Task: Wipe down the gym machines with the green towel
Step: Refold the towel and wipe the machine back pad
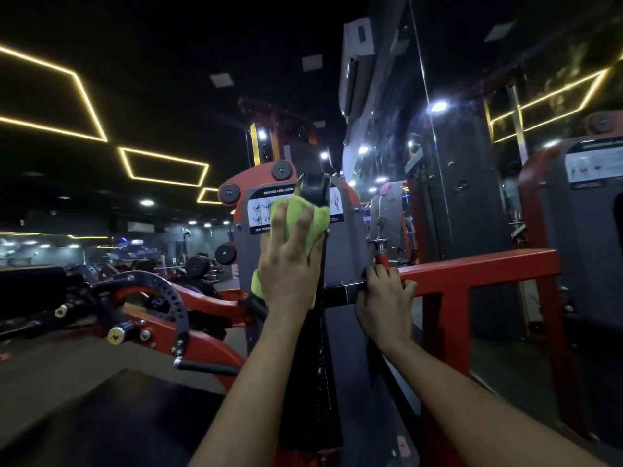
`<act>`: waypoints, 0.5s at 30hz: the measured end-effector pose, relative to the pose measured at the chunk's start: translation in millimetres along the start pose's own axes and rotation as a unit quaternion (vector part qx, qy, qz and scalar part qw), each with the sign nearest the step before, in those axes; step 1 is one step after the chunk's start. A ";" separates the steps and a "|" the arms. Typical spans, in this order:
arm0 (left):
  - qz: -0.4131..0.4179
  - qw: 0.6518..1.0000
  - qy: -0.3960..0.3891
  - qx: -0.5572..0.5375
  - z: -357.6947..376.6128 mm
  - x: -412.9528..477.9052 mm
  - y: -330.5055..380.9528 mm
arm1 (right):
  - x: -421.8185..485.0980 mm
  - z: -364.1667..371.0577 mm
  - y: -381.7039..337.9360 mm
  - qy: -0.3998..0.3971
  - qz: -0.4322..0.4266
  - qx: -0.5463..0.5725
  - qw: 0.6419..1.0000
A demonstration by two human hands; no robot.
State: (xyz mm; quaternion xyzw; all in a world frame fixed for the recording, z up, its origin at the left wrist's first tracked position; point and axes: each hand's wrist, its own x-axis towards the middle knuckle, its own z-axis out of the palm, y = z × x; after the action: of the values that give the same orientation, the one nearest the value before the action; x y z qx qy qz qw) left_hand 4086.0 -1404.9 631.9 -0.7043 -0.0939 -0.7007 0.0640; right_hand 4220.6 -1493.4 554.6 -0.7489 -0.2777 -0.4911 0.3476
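The left hand [290,261] presses the green towel [303,220] flat under spread fingers against the machine's upright black bar [318,264], just below its top roller; the towel is bright lime, bunched, bulging past the fingertips and hanging below the wrist. The right hand [386,298] is clenched around the red frame rail [472,267] beside it
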 end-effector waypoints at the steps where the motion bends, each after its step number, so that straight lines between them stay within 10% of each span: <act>1: -0.016 1.000 -0.001 -0.018 -1.3 -13.7 -4.4 | 0.9 0.0 0.3 0.001 0.004 0.001 1.000; 10: -0.204 0.955 -0.016 -0.214 -32.2 -136.2 -35.4 | -27.5 -16.6 -38.5 0.001 0.144 0.176 0.974; 15: -0.450 0.857 0.029 -0.251 -34.0 -213.9 -67.8 | -56.7 -25.6 -76.0 -0.053 0.121 0.398 0.908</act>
State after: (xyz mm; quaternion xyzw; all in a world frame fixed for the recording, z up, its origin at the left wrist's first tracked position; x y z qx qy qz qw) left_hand 4037.7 -1355.5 415.7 -0.5567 -0.2197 -0.6731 -0.4345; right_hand 4128.6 -1472.0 527.8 -0.6014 -0.3749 -0.2539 0.6583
